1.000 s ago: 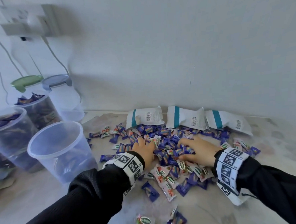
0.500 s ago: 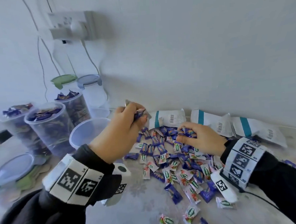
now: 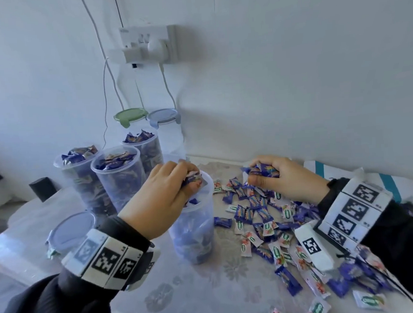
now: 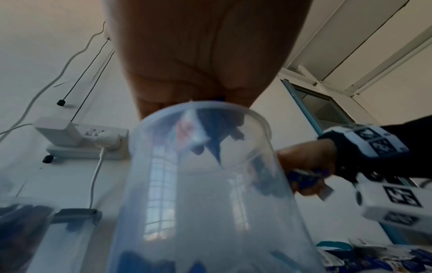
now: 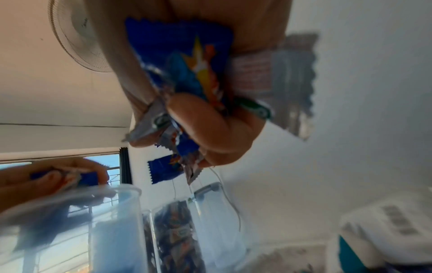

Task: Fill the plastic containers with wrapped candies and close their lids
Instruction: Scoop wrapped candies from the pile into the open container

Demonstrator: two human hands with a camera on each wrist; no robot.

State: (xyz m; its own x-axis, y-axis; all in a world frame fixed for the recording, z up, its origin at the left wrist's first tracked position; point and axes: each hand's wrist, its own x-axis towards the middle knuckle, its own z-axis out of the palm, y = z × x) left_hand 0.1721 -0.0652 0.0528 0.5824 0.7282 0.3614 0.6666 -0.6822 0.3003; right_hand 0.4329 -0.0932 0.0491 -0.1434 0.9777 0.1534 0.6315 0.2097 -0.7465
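A clear plastic container (image 3: pixel 200 227) stands on the table, partly filled with blue wrapped candies. My left hand (image 3: pixel 175 184) hovers over its rim (image 4: pixel 201 110), fingers curled round a few candies (image 3: pixel 192 177). To the right, my right hand (image 3: pixel 272 176) is raised above the loose candy pile (image 3: pixel 264 215) and grips a bunch of blue and white candies (image 5: pixel 187 73). Three open containers (image 3: pixel 118 176) heaped with candies stand behind on the left.
Two lidded containers, green lid (image 3: pixel 129 115) and blue lid (image 3: pixel 163 115), stand by the wall under a socket with cables (image 3: pixel 147 43). A loose blue lid (image 3: pixel 71 231) lies at the left. White candy bags (image 3: pixel 383 181) lie behind the pile on the right.
Both hands scooped candies from the pile and lifted. The left hand swung left over the container; the right hand rose with its handful. The view turned left.
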